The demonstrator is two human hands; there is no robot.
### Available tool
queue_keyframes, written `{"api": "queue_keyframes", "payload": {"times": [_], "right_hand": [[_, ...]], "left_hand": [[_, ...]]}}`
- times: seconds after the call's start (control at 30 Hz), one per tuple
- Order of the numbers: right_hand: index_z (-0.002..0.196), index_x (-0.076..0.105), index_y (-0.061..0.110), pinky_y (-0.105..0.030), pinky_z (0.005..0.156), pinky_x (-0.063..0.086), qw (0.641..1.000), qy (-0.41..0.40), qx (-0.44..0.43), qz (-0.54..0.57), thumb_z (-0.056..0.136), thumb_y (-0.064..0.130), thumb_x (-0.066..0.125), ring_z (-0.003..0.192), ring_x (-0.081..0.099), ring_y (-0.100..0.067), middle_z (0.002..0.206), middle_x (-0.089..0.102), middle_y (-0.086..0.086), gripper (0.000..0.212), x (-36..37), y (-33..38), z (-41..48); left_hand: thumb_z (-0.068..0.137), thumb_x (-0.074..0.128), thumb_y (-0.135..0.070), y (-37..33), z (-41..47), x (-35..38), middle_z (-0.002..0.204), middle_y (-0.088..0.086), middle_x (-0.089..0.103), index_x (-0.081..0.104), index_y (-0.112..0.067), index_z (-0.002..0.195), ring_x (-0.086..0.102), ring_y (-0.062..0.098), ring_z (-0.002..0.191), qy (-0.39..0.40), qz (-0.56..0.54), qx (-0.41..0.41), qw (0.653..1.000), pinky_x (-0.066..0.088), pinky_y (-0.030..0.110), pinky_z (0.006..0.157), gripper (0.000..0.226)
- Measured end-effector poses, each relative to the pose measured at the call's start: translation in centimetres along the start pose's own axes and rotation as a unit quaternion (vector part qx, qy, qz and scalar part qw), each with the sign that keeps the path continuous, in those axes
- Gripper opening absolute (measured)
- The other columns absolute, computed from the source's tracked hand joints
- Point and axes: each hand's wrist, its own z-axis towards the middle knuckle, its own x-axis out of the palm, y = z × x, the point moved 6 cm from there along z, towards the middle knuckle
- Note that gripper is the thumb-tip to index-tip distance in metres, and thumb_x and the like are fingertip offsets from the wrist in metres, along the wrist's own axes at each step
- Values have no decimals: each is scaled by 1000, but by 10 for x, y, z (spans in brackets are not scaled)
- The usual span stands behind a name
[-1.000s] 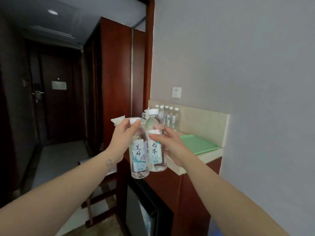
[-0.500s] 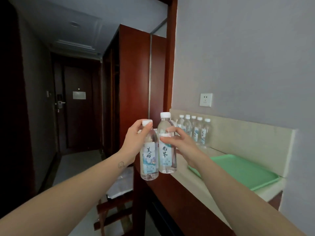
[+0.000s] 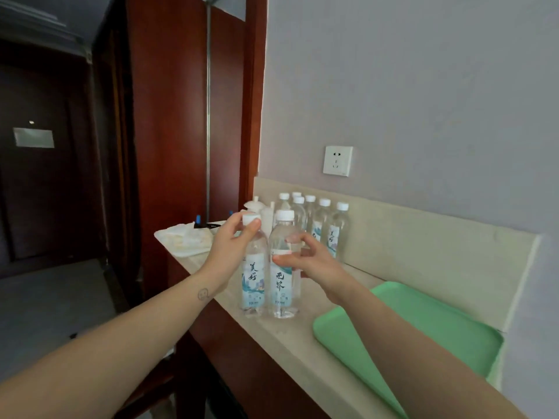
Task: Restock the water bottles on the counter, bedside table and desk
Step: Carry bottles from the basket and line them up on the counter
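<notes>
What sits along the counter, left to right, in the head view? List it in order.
In order: cloth → left bottle → right bottle → tray. The back row of bottles overlaps the right bottle, so it is left out.

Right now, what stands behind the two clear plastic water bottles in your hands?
Six white-capped clear plastic bottles grouped against the beige backsplash. The held bottles and the right hand cover their lower parts.

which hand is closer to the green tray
Right. The right hand grips a bottle next to the green tray, not touching it; the left hand grips the neighbouring bottle on the far side, farther away.
</notes>
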Motion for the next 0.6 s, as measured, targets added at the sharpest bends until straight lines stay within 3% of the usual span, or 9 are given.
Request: {"api": "queue_keyframes", "payload": {"times": [0.1,0.2,0.4,0.5,0.6], "right_hand": [[114,52,27,-30,76,45,999,-37,24,-6,69,37,85,93,68,-16,98,75,-2,57,-20,-22,19],[113,51,27,-29,75,45,997,-60,41,-10,62,41,85,91,68,-13,94,76,5,63,-35,-35,29],[118,53,21,-40,87,46,984,-170,59,-15,70,23,85,98,68,-26,97,76,-3,58,-74,-56,63],[117,54,17,-39,83,46,972,-220,76,-17,71,18,84,95,68,-26,103,74,-10,54,-89,-66,73],[118,54,14,-47,91,51,961,-263,81,-13,72,14,83,98,70,-31,103,74,-11,55,-103,-71,79]], "left_hand": [[97,57,-29,24,25,25,104,3,68,64,-29,104,68,2,88,38,-19,-2,999,49,30,78,9],[98,56,-28,41,49,47,98,-6,69,64,-29,104,67,-5,83,65,-37,0,997,46,23,73,9],[98,55,-28,78,111,99,109,-2,66,60,-27,111,67,-2,89,156,-51,24,986,44,20,77,14],[97,55,-31,88,138,122,112,-5,65,57,-29,114,66,1,96,221,-42,50,973,45,17,79,17],[97,55,-32,89,160,144,110,-6,66,56,-24,116,65,4,99,277,-31,80,957,49,24,85,20]]}}
